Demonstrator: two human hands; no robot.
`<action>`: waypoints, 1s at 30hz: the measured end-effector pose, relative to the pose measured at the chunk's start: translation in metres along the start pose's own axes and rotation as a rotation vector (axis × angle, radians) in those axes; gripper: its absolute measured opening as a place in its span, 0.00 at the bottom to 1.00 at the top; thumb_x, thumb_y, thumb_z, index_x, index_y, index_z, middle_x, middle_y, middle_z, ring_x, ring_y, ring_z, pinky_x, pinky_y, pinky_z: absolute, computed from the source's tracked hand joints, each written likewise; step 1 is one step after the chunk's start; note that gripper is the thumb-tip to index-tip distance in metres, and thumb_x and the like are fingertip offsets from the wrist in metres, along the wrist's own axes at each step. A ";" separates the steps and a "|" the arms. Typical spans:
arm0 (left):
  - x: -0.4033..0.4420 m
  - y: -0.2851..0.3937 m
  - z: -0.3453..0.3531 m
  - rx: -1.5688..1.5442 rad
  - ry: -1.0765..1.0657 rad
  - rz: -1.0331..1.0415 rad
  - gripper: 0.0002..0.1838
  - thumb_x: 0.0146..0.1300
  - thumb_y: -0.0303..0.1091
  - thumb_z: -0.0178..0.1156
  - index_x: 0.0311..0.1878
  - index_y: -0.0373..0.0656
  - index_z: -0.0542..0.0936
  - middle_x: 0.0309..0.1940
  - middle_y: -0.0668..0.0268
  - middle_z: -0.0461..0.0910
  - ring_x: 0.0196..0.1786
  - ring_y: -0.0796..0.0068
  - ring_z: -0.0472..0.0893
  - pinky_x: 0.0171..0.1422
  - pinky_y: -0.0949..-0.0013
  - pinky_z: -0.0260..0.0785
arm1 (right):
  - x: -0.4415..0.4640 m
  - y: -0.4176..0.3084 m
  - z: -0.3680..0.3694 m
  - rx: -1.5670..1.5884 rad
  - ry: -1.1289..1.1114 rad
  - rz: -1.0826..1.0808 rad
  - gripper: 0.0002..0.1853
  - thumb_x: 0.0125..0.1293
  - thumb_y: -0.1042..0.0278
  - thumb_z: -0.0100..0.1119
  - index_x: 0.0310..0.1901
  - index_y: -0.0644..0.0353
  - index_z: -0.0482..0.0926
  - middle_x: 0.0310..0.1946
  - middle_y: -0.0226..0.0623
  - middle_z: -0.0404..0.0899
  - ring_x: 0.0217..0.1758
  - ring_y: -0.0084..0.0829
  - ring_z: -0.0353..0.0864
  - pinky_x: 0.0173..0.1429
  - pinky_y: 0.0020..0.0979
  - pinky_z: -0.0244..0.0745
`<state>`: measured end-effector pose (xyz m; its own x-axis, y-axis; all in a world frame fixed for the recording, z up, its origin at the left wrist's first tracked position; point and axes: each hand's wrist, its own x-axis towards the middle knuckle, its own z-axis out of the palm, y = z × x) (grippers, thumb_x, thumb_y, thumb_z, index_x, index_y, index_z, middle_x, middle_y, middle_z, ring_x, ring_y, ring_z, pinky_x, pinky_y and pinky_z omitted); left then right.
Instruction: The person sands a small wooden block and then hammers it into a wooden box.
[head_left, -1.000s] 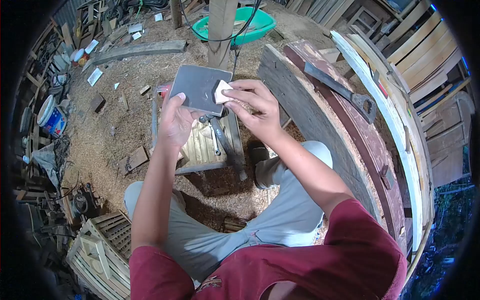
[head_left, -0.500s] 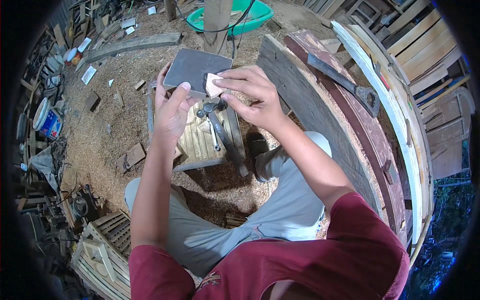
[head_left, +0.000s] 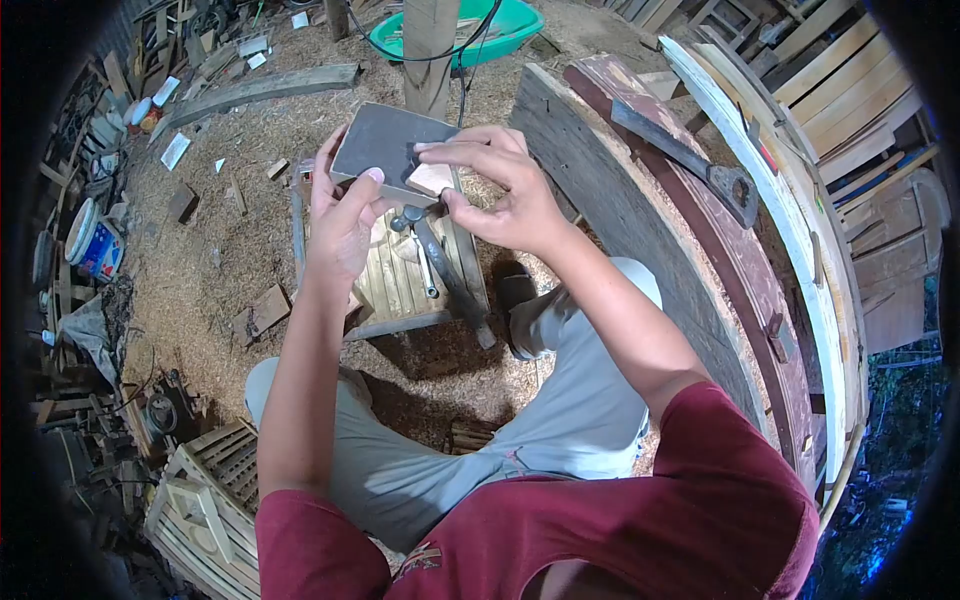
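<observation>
My left hand (head_left: 343, 215) grips a flat rectangular block (head_left: 385, 143) with a dark grey face and pale edges, its thumb lying on the near edge. A small pale wood piece (head_left: 430, 179) rests against the right part of that dark face. Thumb and fingers of my right hand (head_left: 512, 195) close on this piece, the fingers partly covering it. Below both hands, a hammer (head_left: 447, 272) and a wrench (head_left: 427, 272) lie on a slatted wooden stool (head_left: 385, 297).
Long boards (head_left: 640, 230) stand at the right, with a handsaw (head_left: 680, 150) on them. A wooden post (head_left: 428, 75) rises ahead, in front of a green basin (head_left: 520, 35). Wood scraps (head_left: 265, 312) and shavings cover the ground; a white bucket (head_left: 95, 240) stands at left.
My right hand has shifted the small wood piece slightly down along the dark face, and its fingers now lie flatter over it. The left hand and block barely move.
</observation>
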<state>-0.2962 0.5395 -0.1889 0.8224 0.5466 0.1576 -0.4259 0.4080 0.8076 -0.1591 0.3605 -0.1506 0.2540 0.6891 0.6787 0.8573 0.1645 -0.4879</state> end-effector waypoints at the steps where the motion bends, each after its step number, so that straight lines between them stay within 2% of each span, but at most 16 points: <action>1: 0.000 0.000 0.000 0.000 0.012 -0.017 0.36 0.72 0.25 0.61 0.81 0.44 0.59 0.70 0.54 0.73 0.69 0.59 0.80 0.70 0.48 0.80 | 0.001 0.002 0.000 0.007 -0.012 -0.037 0.21 0.56 0.79 0.64 0.51 0.51 0.92 0.55 0.34 0.89 0.63 0.38 0.81 0.70 0.40 0.69; 2: 0.000 0.000 -0.001 0.005 0.002 -0.024 0.36 0.72 0.24 0.61 0.81 0.44 0.59 0.70 0.54 0.73 0.69 0.59 0.80 0.70 0.49 0.80 | 0.001 0.005 0.000 0.012 -0.024 -0.075 0.23 0.56 0.80 0.61 0.51 0.51 0.92 0.55 0.35 0.88 0.64 0.39 0.80 0.70 0.40 0.68; 5: -0.002 0.000 -0.004 0.020 -0.006 -0.037 0.36 0.72 0.24 0.61 0.81 0.44 0.59 0.69 0.55 0.73 0.68 0.59 0.80 0.69 0.51 0.80 | -0.001 0.017 0.004 0.012 0.004 -0.074 0.22 0.56 0.75 0.64 0.52 0.45 0.92 0.52 0.31 0.84 0.59 0.40 0.79 0.72 0.40 0.64; 8: -0.003 0.000 -0.002 0.056 0.028 -0.037 0.36 0.73 0.24 0.60 0.81 0.43 0.59 0.69 0.54 0.74 0.67 0.59 0.82 0.69 0.52 0.81 | -0.004 0.026 0.004 0.036 -0.113 0.022 0.19 0.60 0.72 0.68 0.52 0.44 0.92 0.54 0.32 0.82 0.57 0.39 0.78 0.71 0.40 0.65; 10: -0.004 -0.003 -0.005 0.098 0.055 -0.037 0.34 0.74 0.25 0.58 0.81 0.41 0.59 0.68 0.53 0.76 0.67 0.57 0.83 0.71 0.50 0.80 | -0.003 0.015 0.005 0.083 -0.096 0.075 0.15 0.60 0.67 0.72 0.50 0.45 0.92 0.53 0.32 0.83 0.58 0.38 0.79 0.69 0.41 0.65; 12: -0.004 -0.004 -0.010 0.049 0.056 -0.055 0.35 0.73 0.25 0.61 0.80 0.42 0.60 0.68 0.54 0.74 0.65 0.59 0.82 0.69 0.53 0.81 | -0.002 0.012 0.007 0.092 -0.082 0.082 0.13 0.59 0.62 0.77 0.47 0.47 0.91 0.52 0.32 0.84 0.58 0.37 0.80 0.68 0.41 0.66; 14: -0.004 -0.004 -0.012 0.040 0.077 -0.065 0.36 0.72 0.25 0.63 0.79 0.43 0.60 0.68 0.55 0.73 0.65 0.61 0.82 0.67 0.55 0.82 | -0.001 0.014 0.008 0.061 -0.071 0.042 0.15 0.57 0.57 0.81 0.43 0.49 0.89 0.50 0.31 0.85 0.58 0.37 0.81 0.66 0.41 0.67; 17: -0.007 -0.002 -0.008 0.085 0.113 -0.058 0.36 0.71 0.24 0.63 0.79 0.42 0.61 0.68 0.55 0.73 0.65 0.61 0.82 0.66 0.56 0.82 | -0.002 0.014 0.011 0.039 -0.030 0.056 0.17 0.53 0.55 0.84 0.38 0.51 0.86 0.48 0.29 0.87 0.58 0.37 0.83 0.65 0.40 0.68; 20: -0.007 -0.003 -0.008 0.107 0.099 -0.043 0.37 0.71 0.24 0.64 0.79 0.42 0.60 0.68 0.55 0.73 0.65 0.62 0.82 0.65 0.56 0.83 | -0.006 0.015 0.018 0.008 -0.034 0.121 0.17 0.52 0.64 0.84 0.40 0.55 0.85 0.47 0.33 0.88 0.57 0.38 0.85 0.68 0.41 0.72; 30: -0.008 0.008 -0.008 0.029 0.122 -0.044 0.38 0.71 0.24 0.63 0.80 0.40 0.58 0.65 0.55 0.76 0.60 0.61 0.85 0.66 0.56 0.81 | -0.002 0.013 0.017 0.073 -0.079 0.040 0.17 0.55 0.70 0.80 0.47 0.56 0.87 0.58 0.36 0.88 0.62 0.37 0.85 0.72 0.42 0.72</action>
<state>-0.3090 0.5445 -0.1886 0.7874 0.6142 0.0524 -0.3774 0.4132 0.8287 -0.1557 0.3730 -0.1675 0.2489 0.7492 0.6138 0.8115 0.1846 -0.5544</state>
